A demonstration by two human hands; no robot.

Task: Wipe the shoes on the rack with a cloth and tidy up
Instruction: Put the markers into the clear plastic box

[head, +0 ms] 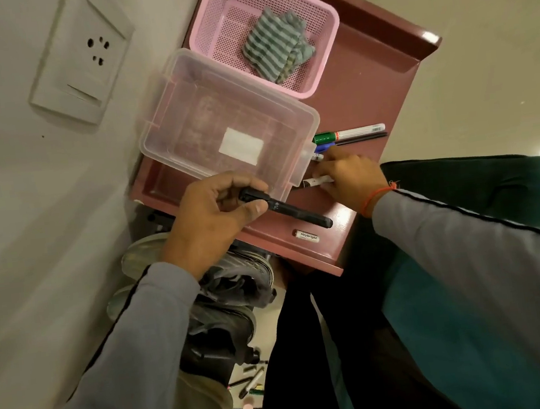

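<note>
I look down on the maroon top of the shoe rack. A striped grey cloth lies crumpled in a pink mesh basket at the far end. A clear plastic box stands nearer to me. My left hand grips a black marker at the box's near edge. My right hand rests on the rack top and pinches a white marker. Grey shoes sit on the shelves below the top, partly hidden by my left arm.
More markers lie beside the clear box, and a small white battery lies near the rack's front edge. Several pens are scattered on the floor below. A wall socket is on the wall at left.
</note>
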